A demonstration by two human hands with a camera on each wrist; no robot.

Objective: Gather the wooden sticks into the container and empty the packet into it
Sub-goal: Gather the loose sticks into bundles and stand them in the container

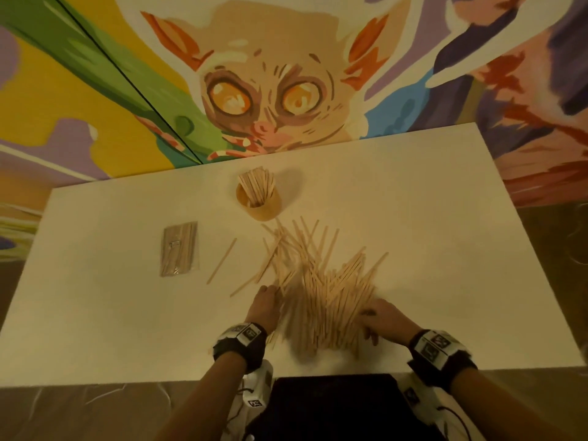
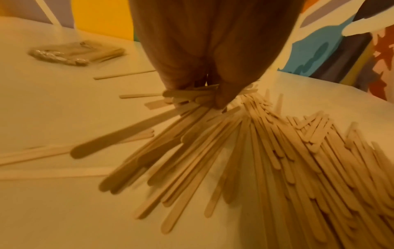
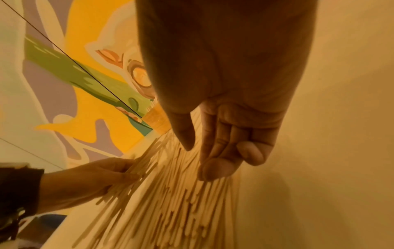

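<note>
— What lay nearest the camera?
— Two forearms with banded wrists, and ahead of them the left hand (image 1: pixel 263 304) and right hand (image 1: pixel 383 315) on either side of a big pile of wooden sticks (image 1: pixel 321 291) on the white counter (image 1: pixel 429 218).

— How was each grip?
— The left grip was closed around the ends of a fanned bunch of sticks at the pile's left edge. The right grip held nothing; its fingers (image 3: pixel 215 166) were loosely bent, their tips at the pile's right edge.

— And the container?
— The round wooden container (image 1: pixel 259 202) stood upright beyond the pile, with sticks already standing in it.

— The packet?
— The clear packet (image 1: pixel 178 248) lay flat to the left, apart from the pile, full of sticks. One stray stick (image 1: pixel 221 261) lay between them. A painted mural (image 1: pixel 270 100) covered the wall behind.
</note>
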